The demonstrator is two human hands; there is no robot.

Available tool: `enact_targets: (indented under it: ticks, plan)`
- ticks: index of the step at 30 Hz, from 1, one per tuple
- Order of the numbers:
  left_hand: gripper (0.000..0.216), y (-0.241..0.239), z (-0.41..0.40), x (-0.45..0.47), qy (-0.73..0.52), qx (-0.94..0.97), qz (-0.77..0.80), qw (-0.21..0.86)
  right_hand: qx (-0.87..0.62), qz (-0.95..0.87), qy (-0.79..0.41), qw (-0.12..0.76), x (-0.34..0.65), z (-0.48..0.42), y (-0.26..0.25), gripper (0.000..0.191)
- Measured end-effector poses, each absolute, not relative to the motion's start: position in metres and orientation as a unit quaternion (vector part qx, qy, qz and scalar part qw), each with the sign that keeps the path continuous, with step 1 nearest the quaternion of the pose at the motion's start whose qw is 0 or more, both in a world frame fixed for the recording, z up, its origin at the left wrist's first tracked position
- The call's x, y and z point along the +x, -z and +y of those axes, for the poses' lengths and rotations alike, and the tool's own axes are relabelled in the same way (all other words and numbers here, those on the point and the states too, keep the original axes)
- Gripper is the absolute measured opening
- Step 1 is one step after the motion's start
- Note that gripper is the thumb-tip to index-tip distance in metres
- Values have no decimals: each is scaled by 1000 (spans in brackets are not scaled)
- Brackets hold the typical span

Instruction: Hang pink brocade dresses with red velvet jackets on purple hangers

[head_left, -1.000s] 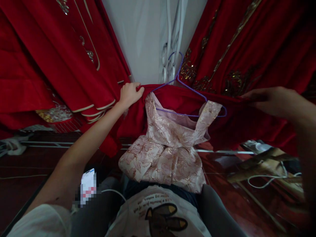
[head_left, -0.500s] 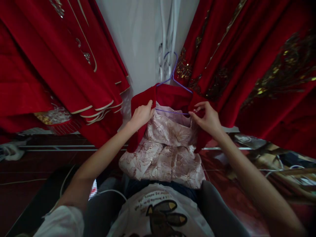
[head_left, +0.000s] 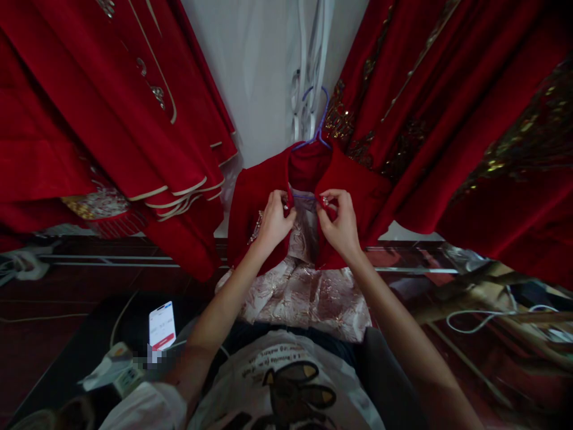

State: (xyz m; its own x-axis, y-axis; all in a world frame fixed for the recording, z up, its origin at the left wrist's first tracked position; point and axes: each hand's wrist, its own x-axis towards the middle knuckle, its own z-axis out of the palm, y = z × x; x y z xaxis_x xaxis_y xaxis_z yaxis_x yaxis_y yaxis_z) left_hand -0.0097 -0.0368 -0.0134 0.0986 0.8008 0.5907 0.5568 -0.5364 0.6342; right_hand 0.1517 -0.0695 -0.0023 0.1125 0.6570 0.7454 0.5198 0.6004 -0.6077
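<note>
A short red jacket hangs on a purple hanger over a pale pink brocade dress, whose lower part lies across my lap. My left hand pinches the jacket's front edge on the left side. On the opposite front edge, my right hand is closed in the same way, with something small and shiny at its fingertips. A narrow gap stays between the two edges, where the dress top and the hanger's bar show. A sparkling ornament sits on the jacket beside my left wrist.
Red garments with pale trim hang at the left, and red ones with gold sequins at the right. White hooks hold the hanger. A lit phone lies low on the left. Cables and wooden pieces are at the right.
Both hands have moved inward, drawing the jacket's front edges closer together over the dress. The jacket now covers the shoulders of the hanger and more of the dress top.
</note>
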Motion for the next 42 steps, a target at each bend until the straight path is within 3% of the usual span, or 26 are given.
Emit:
enact_targets:
  ticks: [3,6,14,20,31,39,42]
  plan:
    - [38,34,-47,-4,-616,638,411,211,-457,-656,-71,596,153,-81,6,23]
    - [18,40,-55,6,-666,580,404,239,-436,-653,-115,609,149,-82,11,22]
    - [17,25,-37,9,-620,605,390,311,-384,-642,-255,613,143,-69,17,30]
    - [18,30,-35,4,-577,585,393,413,-390,-635,-260,615,143,-60,25,28]
    - [20,18,-29,-2,-506,707,366,332,-398,-650,-242,600,150,-48,20,23]
    - [30,18,-13,-3,-513,696,341,369,-382,-648,-270,601,152,-36,17,23]
    - [32,20,-9,-2,-511,716,334,337,-381,-652,-275,595,153,-35,16,22]
